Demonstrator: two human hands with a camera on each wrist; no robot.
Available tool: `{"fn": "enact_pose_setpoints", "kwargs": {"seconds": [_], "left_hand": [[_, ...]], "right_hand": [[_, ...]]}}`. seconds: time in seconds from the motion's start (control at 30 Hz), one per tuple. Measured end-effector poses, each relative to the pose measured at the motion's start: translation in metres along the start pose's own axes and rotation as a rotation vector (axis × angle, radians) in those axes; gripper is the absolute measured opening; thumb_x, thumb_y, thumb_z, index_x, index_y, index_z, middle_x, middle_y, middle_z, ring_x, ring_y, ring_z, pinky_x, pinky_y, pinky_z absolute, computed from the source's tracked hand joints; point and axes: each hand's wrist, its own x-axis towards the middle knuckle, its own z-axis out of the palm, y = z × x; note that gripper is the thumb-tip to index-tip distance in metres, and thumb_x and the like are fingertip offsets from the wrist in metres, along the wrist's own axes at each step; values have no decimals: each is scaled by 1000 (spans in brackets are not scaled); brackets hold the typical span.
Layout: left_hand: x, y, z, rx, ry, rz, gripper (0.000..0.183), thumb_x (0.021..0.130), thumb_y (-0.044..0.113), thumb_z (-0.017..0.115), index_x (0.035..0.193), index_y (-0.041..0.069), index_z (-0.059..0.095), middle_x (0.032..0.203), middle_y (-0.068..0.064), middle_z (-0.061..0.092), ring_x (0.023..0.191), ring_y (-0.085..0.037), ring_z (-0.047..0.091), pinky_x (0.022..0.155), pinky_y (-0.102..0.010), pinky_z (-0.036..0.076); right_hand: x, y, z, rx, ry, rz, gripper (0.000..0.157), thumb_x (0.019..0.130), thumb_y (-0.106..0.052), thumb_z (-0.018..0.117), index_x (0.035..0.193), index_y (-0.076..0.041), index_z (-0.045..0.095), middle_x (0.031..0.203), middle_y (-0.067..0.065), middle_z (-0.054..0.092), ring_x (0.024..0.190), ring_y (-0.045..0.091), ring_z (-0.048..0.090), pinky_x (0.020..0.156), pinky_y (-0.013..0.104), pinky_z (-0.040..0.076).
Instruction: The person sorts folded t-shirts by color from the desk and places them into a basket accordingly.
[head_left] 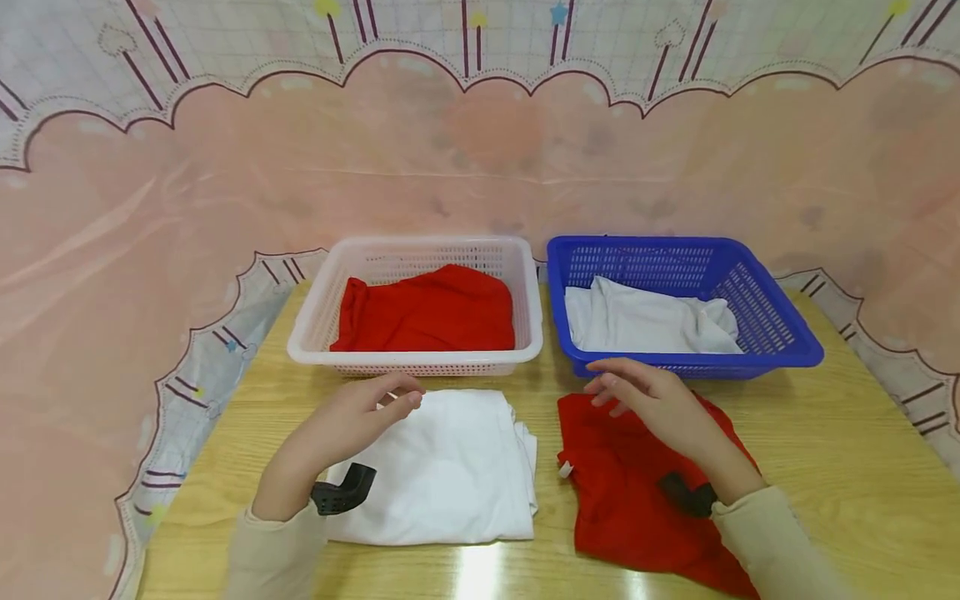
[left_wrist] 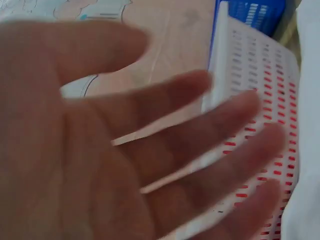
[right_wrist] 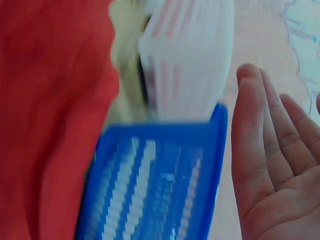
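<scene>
My left hand hovers over the far left corner of a folded white cloth, its fingers relaxed and holding nothing. In the left wrist view the fingers of this hand are spread. Above a red cloth with a small white tag, my right hand hangs near the front rim of a blue basket. The right wrist view shows that palm bare and its fingers nearly straight. Part of the red cloth is hidden under the right hand and forearm.
Behind the white cloth stands a white basket with a red cloth in it. The blue basket beside it contains a white cloth. All rest on a wooden table, with a patterned curtain hanging behind.
</scene>
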Motion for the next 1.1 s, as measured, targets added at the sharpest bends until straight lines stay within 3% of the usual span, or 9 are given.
{"fn": "enact_pose_setpoints", "kwargs": {"seconds": [0.13,0.4,0.5,0.63,0.8,0.93,1.1], "left_hand": [[1,-6,-5,27,-64,-15,30,87,52,45,108,33,55,100,14,58,96,-13,53,81,-35,43],[2,-20,-14,84,-32,-67,32,90,46,44,107,22,57,96,5,60,90,-14,53,81,-38,43],[4,-26,-15,124,-30,-92,31,91,41,45,103,16,59,95,1,60,88,-17,53,79,-38,43],[8,-38,-14,165,-30,-149,28,91,36,47,98,12,59,92,-3,59,84,-20,52,74,-38,43],[12,-52,-11,239,-45,-278,30,92,34,45,103,9,57,97,-9,59,83,-24,53,71,-41,42],[10,-62,-10,313,-74,-384,48,89,46,44,113,6,53,108,-14,58,91,-30,54,72,-46,42],[11,-75,-10,237,-110,-343,75,78,61,52,123,1,46,120,-20,51,106,-37,47,85,-51,38]], "right_hand": [[6,-2,16,95,-80,47,40,92,-35,47,123,-11,50,105,14,60,89,27,60,72,36,51],[29,4,45,149,-170,86,40,91,-32,49,126,-12,47,107,16,59,91,31,59,71,38,51],[36,6,55,85,-164,100,40,91,-30,50,127,-12,47,106,14,60,89,28,60,70,39,51],[42,9,68,-83,-139,124,42,90,-31,51,129,-15,45,104,6,60,84,19,60,70,34,50],[45,11,78,-209,-151,158,46,89,-32,52,132,-18,41,99,-2,60,82,13,58,72,30,47],[45,14,82,-244,-200,158,49,89,-36,52,132,-17,41,95,-2,60,79,13,57,71,30,47],[46,14,83,-337,-216,151,52,87,-43,52,132,-18,42,99,0,60,83,12,56,75,33,48]]}}
